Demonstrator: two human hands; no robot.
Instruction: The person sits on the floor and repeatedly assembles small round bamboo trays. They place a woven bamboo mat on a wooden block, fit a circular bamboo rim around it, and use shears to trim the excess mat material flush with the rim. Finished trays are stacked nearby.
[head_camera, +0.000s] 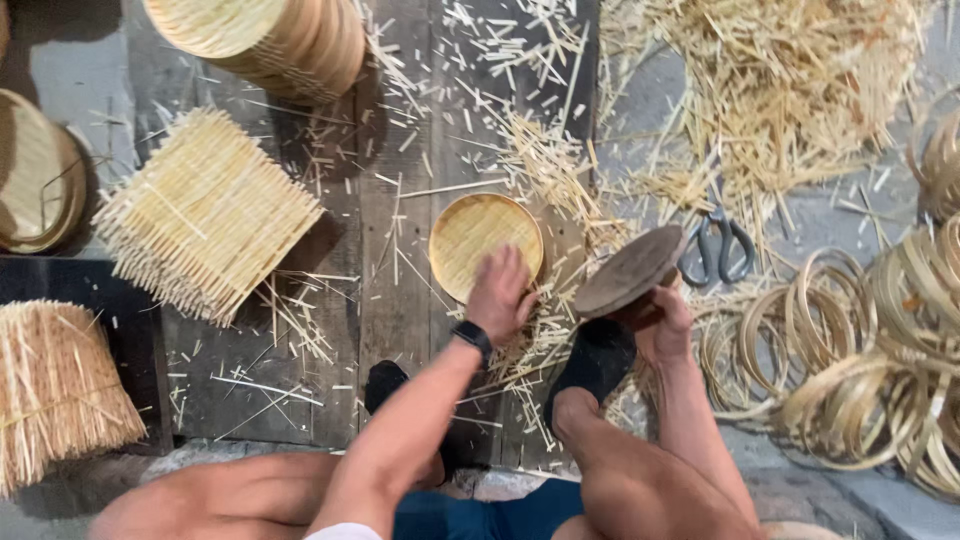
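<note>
Dark wooden boards (400, 250) make the floor, and little straw bits (540, 160) lie all over them. One round woven tray (485, 240) sits flat in the middle, pale yellow, with nothing in it. More round trays (290, 40) are stacked at the top, and square woven mats (205, 215) are piled to the left. Thin bamboo rings (860, 350) lie in a heap on the right, near black scissors (718, 245). The left hand (500, 295) reaches forward with a dark watch (472, 336) on the wrist. Its fingers (505, 265) are close together and press down on the near edge of the tray. The right hand (665, 320) holds up a round dark wooden disc (630, 272), tilted, with its fingers curled under it
</note>
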